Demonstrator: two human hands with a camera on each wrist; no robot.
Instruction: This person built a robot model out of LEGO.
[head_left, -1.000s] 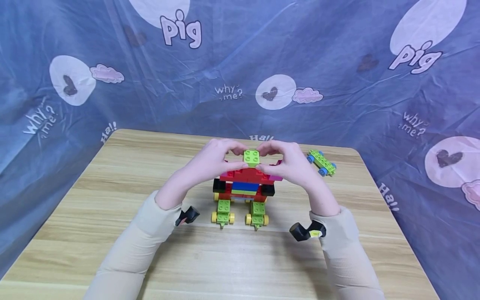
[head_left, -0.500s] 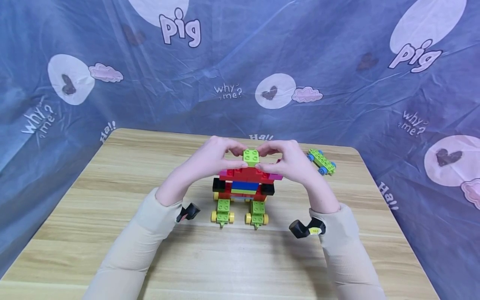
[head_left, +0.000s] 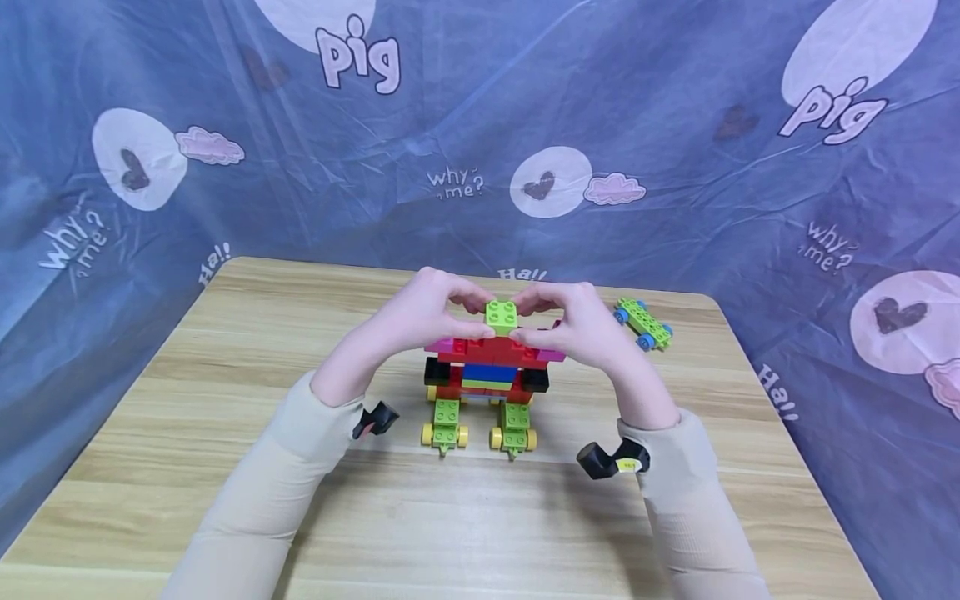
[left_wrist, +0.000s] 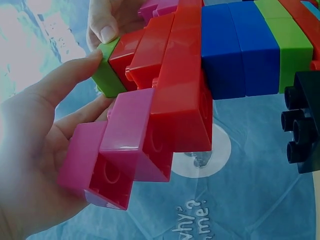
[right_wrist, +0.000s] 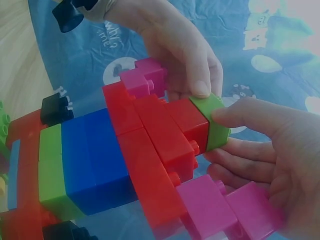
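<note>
A: Item one? Lime green two-by-two brick [head_left: 502, 317], topmost piece of the brick model [head_left: 487, 371], pinched between both hands.

B: Grip? Left hand [head_left: 420, 321] curled, thumb on the near face and fingers round the back; right hand [head_left: 573, 327] mirrored on the other side. Both closed on the lime brick, thumb tips [right_wrist: 202, 89] pressed to its edges in the right wrist view.

A: Handling? Judged light, rigid, hard plastic; glossy and a little slippery, so best taken by the flat side walls, not the studs. Stud joints likely stiff; a straight pull or push probably safer than a twist.

B: Below the hands? Red bricks [left_wrist: 175, 85] stepped under the green one, magenta bricks [left_wrist: 117, 150] jutting out beside each palm, then a blue block [left_wrist: 237, 47], a green and yellow band, black studded bricks [head_left: 536, 380] at the flanks.

A: Base? Two green wheeled chassis [head_left: 446, 423] with yellow wheels, nearer the wrists than the fingers. Whole model judged top-heavy, apt to roll.

B: Elsewhere? Spare green chassis with blue wheels [head_left: 643, 325] just beyond the right hand, on the wood-grain table [head_left: 187, 400]. Blue printed cloth [head_left: 675, 150] behind.
</note>
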